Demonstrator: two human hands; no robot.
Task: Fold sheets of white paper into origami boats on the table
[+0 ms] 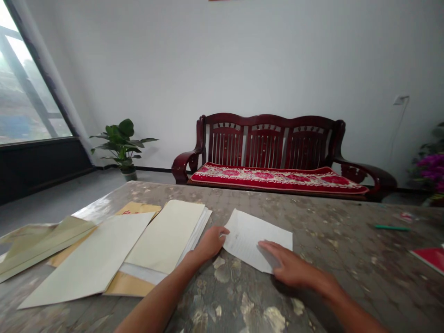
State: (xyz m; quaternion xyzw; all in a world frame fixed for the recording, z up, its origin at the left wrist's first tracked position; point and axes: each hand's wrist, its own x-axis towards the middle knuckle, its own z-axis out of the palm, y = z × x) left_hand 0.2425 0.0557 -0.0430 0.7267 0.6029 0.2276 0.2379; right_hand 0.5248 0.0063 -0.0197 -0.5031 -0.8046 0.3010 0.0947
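Observation:
A white sheet of paper (248, 236) with faint lines of print lies at an angle on the patterned tabletop. My left hand (211, 241) pinches its left edge between thumb and fingers. Across the sheet's lower right part rest the outstretched fingers of my right hand (287, 263), pressed flat on top. Just left of my left hand is a stack of papers with a cream cover (169, 233). Beside that stack a large pale folder (93, 259) overlaps brown envelopes (130, 284).
More folded yellowish paper (45, 240) lies at the table's left. On the right are a green pen (391, 227) and a red booklet (430, 256). Beyond the table (239, 305) stands a dark red wooden bench (267, 143), with a potted plant (123, 143) to its left.

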